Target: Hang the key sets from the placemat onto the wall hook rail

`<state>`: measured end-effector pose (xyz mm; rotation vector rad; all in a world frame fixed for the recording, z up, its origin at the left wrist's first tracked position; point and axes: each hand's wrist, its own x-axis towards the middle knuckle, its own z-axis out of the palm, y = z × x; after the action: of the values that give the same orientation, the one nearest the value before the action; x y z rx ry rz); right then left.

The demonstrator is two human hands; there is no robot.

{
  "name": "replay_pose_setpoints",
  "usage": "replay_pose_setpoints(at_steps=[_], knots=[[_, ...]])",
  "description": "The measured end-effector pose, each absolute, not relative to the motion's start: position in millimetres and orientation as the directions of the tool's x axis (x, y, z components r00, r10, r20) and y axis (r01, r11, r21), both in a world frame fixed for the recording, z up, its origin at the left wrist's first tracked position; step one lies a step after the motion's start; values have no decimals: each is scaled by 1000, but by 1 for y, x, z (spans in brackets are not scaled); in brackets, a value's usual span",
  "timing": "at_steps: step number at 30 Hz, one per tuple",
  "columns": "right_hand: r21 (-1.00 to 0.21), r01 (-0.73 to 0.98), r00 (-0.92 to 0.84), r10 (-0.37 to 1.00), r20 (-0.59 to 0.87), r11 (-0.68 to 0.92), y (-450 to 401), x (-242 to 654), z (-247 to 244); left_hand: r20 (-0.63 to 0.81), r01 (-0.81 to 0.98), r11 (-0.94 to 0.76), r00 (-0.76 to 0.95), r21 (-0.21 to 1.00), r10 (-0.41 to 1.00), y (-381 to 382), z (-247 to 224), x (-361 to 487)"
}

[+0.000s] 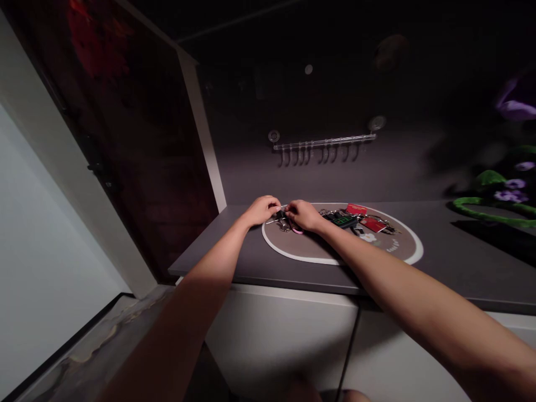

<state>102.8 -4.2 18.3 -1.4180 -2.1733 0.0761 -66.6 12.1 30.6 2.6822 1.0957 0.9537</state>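
Observation:
Both of my hands meet at the left end of an oval mat with a white border. Between them lies a small bunch of keys with dark and silvery parts. My left hand has its fingers curled, tips pinched on the left side of the bunch. From the other side, my right hand closes its fingers on the same bunch, and a pink loop shows just below it. Exactly which part each hand pinches is too small to make out.
Right of my hands on the mat lie a black item with green marks, red cards and more keys. A clear hook rail is fixed to the wall. Purple flowers with green stems stand right; a dark door is left.

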Motion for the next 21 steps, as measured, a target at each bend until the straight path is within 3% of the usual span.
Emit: replay_pose_setpoints(at_steps=[6,12,21], knots=[[-397,776,-270,828,492,489,-1,104,17,529,453,-693,449,561,721,18,27,-64],[-562,645,-187,820,540,517,-3,102,18,509,205,-590,338,781,792,21,25,-63],[-721,414,-129,820,558,556,2,101,15,448,29,-476,287,879,846,22,25,-60]])
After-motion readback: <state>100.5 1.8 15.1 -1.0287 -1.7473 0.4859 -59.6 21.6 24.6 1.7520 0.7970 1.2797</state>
